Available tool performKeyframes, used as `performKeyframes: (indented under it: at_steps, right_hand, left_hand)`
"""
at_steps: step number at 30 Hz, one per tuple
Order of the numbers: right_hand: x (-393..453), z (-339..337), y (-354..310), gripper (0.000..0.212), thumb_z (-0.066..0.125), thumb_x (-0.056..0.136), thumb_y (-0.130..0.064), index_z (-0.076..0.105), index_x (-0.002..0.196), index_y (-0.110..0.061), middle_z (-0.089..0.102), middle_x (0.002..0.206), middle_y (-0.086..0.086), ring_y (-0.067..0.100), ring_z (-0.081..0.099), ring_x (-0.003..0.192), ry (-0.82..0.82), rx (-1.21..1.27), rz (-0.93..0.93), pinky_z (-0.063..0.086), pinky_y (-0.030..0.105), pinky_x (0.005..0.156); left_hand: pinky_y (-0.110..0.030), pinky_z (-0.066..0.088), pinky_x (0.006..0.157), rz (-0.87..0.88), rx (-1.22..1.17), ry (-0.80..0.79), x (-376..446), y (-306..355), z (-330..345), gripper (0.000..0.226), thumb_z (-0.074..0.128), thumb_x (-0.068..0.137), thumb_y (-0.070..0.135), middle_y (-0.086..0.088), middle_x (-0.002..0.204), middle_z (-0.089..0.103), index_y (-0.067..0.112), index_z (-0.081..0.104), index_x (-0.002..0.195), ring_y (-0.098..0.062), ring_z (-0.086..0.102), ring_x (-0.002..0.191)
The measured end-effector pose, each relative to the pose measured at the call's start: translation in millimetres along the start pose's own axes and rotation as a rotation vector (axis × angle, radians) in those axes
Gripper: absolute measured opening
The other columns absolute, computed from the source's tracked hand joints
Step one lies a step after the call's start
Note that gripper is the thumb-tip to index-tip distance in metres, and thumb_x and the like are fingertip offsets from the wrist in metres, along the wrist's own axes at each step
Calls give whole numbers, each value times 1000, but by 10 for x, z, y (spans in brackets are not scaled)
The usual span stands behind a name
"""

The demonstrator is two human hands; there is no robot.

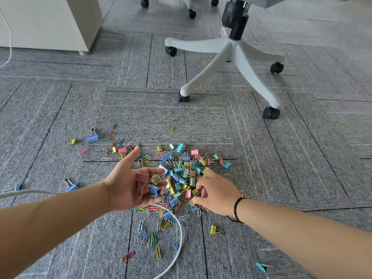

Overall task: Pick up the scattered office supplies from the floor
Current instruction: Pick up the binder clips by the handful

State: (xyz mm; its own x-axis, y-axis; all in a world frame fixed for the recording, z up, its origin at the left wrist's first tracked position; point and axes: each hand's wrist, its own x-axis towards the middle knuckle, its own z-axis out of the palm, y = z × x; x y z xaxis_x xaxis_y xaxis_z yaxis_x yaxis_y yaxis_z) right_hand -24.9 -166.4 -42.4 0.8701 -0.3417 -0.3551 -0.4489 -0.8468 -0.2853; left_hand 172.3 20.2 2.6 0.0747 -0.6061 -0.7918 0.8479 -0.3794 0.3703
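A dense pile of coloured binder clips and paper clips lies on the grey carpet at the centre. My left hand is held palm up just left of the pile, cupping a pink binder clip, a blue one and a few wire clips. My right hand reaches into the pile's right side, fingers pinching pink and yellow binder clips. Loose paper clips lie scattered nearer me. Stray binder clips sit apart at the left and right.
A white office chair base with black casters stands beyond the pile, nearest caster. A white cabinet is at the far left. A white cable curves across the carpet under my left arm.
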Motion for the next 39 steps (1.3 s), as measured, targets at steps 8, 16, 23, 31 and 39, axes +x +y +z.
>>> performKeyframes:
  at_steps: [8,16,23,31,39]
  right_hand:
    - [-107,-95,186,58,65,83,-65,53,128,-29,48,121,-7,14,57,93,-144,-127,-45,53,34,81]
    - [-121,-41,225,37,70,85,-41,52,114,-29,47,109,-4,15,59,89,-166,14,101,52,35,85]
    - [-114,-129,223,15,74,84,-26,70,97,-21,70,90,-5,15,68,78,-159,398,244,59,37,79]
    - [-84,-419,219,17,59,95,-2,62,111,5,65,89,18,20,62,66,-308,1305,498,52,30,57]
    - [-45,-699,-197,30,55,99,-12,58,122,6,62,91,18,24,62,75,-364,1467,408,53,31,62]
  left_hand:
    - [-48,57,80,20,3,-23,-26,3,11,94,47,82,84,-25,113,64,5,58,133,-36,63,85]
    - [-47,56,79,8,50,-20,-39,-37,59,91,45,84,83,-25,105,67,5,60,128,-36,65,82]
    - [-47,56,76,7,60,-15,-42,-56,122,99,47,82,83,-25,107,67,2,55,138,-37,65,81]
    - [-47,57,77,2,76,-28,-64,-63,164,94,44,85,83,-26,110,67,3,58,131,-37,66,82]
    - [-49,59,76,-35,66,-73,-92,-94,241,100,43,82,85,-28,117,64,2,57,137,-39,67,87]
